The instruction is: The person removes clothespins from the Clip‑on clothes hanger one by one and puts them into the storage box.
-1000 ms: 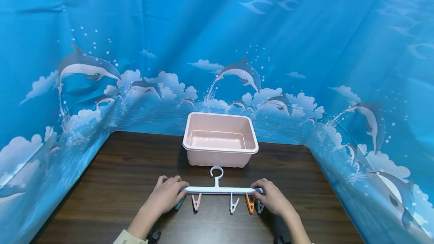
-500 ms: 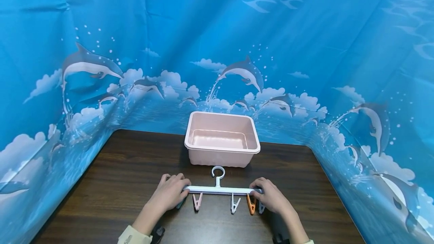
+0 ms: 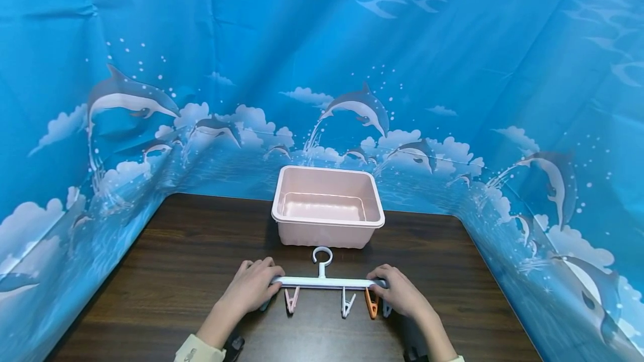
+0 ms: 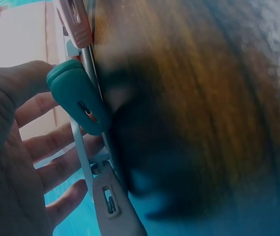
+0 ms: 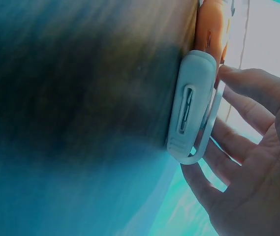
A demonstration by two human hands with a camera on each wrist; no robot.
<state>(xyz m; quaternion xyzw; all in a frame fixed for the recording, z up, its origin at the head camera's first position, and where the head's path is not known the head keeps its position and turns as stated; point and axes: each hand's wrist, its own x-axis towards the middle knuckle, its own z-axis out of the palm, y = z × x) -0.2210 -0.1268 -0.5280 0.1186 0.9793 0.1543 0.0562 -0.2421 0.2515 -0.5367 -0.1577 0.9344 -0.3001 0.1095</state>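
A white clip hanger [image 3: 322,282] lies across the table, its round hook [image 3: 322,256] pointing toward the pink bin. My left hand [image 3: 251,288] pinches the bar's left end between thumb and fingers. At the other end, my right hand [image 3: 399,290] grips the bar the same way. Pegs hang off the near side: a pink peg [image 3: 292,300], a white peg [image 3: 347,303], an orange peg [image 3: 372,303] and a pale blue-grey peg [image 5: 191,108] by the right thumb. In the left wrist view, a teal peg [image 4: 79,97] and a greyish peg [image 4: 114,201] sit beside the left fingers.
Behind the hanger stands a pink plastic bin [image 3: 327,233], with nothing visible inside it. The dark wooden table [image 3: 201,233] ends at a blue dolphin-print curtain [image 3: 241,71] on the back and sides.
Both hands have slid slightly inward along the bar, the right one a little to the left. The hanger, its pegs and the bin keep their places.
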